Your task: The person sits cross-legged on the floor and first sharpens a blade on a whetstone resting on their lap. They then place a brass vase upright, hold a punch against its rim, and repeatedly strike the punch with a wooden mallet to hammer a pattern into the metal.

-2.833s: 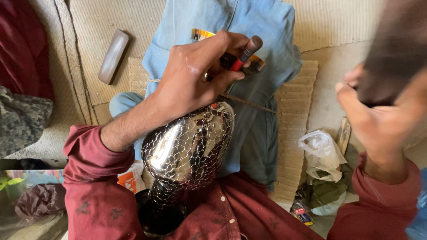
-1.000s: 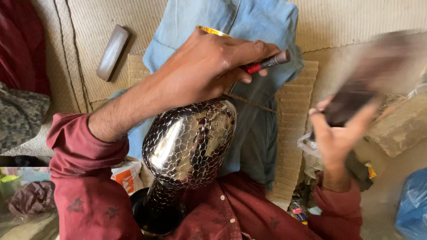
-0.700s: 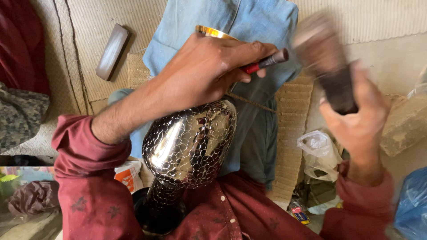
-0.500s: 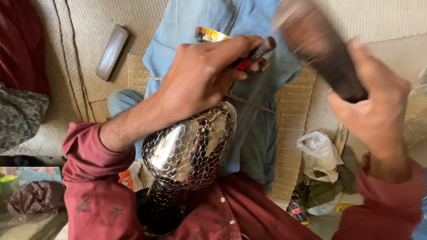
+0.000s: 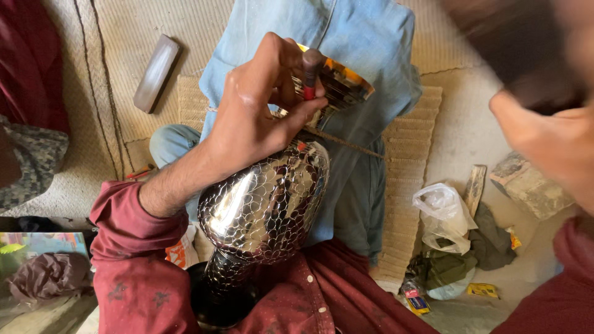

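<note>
**Desk:** Vase, where does it sit, and which hand has it?

**Photographer:** Shiny metal, scale-patterned, it lies tilted in the person's lap, dark foot at 6 o'clock, flared brassy mouth toward 12, resting over a blue-trousered leg. The left hand lies across its neck and shoulder, fingers curled tight round a red-handled punch, whose butt end stands upright just above the knuckles. Its tip is hidden behind the fingers.

**Desk:** And the right hand?

**Photographer:** The right hand is at 2 o'clock, raised well clear of the vase. It appears closed about a dark hammer, though the blur is heavy and I cannot tell how firm the grip is.

**Desk:** What step would you call it?

**Photographer:** My reading: chasing the pattern into the neck, punch set, hammer up between blows. The next move, as I judge it, calls for a square strike on the punch's butt while the left hand keeps the tool from skating on the polished curve and the vase from rolling off the leg.

**Desk:** Surroundings?

**Photographer:** A woven mat under the leg; a flat dark block at 11 o'clock; a crumpled white plastic bag and scraps of cloth at 4; a thin cord crossing beside the vase's shoulder.
</note>
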A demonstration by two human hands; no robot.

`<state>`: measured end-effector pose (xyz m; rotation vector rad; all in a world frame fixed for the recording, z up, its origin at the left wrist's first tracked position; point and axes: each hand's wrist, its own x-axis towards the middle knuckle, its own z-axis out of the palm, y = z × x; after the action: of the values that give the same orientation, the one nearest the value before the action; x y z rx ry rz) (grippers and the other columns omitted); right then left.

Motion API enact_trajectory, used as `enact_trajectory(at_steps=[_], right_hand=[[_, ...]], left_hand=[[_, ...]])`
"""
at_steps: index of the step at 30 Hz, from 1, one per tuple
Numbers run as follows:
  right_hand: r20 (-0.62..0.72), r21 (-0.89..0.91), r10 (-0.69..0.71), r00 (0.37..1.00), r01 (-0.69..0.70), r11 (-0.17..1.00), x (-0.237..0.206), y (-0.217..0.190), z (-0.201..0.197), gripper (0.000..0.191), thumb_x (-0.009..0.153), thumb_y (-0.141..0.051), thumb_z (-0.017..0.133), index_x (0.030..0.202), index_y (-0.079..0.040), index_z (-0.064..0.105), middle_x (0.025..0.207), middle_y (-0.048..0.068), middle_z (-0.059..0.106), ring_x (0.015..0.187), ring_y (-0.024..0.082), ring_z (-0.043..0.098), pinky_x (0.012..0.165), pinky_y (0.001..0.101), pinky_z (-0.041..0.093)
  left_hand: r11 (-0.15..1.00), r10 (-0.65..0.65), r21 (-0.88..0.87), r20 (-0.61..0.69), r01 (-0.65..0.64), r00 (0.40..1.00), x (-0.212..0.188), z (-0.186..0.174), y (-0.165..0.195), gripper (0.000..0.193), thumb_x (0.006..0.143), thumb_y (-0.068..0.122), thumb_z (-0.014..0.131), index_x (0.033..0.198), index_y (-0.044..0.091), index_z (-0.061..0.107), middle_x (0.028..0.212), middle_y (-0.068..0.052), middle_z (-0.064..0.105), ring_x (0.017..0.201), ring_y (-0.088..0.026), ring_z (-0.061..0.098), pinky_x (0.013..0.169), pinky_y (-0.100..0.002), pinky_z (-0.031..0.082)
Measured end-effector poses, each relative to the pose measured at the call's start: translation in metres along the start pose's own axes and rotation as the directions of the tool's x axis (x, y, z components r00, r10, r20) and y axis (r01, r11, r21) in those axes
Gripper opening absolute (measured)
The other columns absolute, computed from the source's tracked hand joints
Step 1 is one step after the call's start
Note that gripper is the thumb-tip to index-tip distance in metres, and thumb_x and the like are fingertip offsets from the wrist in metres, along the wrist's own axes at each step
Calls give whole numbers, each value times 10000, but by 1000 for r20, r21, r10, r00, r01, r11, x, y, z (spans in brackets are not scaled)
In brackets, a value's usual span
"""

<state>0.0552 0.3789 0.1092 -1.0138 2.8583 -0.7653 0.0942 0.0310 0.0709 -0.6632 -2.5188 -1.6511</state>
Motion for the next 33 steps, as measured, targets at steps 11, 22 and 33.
enact_trajectory(at_steps=[11, 22, 33], right_hand=[[48, -87, -115, 992, 118, 989, 18, -22, -10, 778, 828, 96, 772, 1547, 3, 489, 992, 177, 643, 819, 268, 627, 714, 355, 488], [368, 922, 373, 852, -387, -26, -110, -89, 174, 795, 757, 48, 741, 1455, -10, 364, 1230, 223, 700, 979, 268, 747, 834, 399, 621], [235, 957, 305, 923, -165, -239, -159, -116, 224, 833, 781, 155, 678, 1504, -1, 294, 1457, 236, 462, 1422, 394, 497, 1101, 643, 485]], left_hand=[[926, -118, -373, -159, 51, 980, -6, -10, -22, 437, 1048, -69, 772, 1278, -2, 407, 1122, -136, 670, 930, -189, 740, 779, -328, 650], [967, -199, -232, -413, 108, 889, -122, -13, -97, 336, 1114, -79, 658, 1311, 11, 402, 1195, -137, 644, 970, -184, 722, 808, -331, 648], [839, -370, -533, -407, 112, 835, -122, 3, -85, 365, 1058, -30, 686, 1361, 21, 488, 1158, -50, 621, 1011, -86, 586, 911, -223, 493]])
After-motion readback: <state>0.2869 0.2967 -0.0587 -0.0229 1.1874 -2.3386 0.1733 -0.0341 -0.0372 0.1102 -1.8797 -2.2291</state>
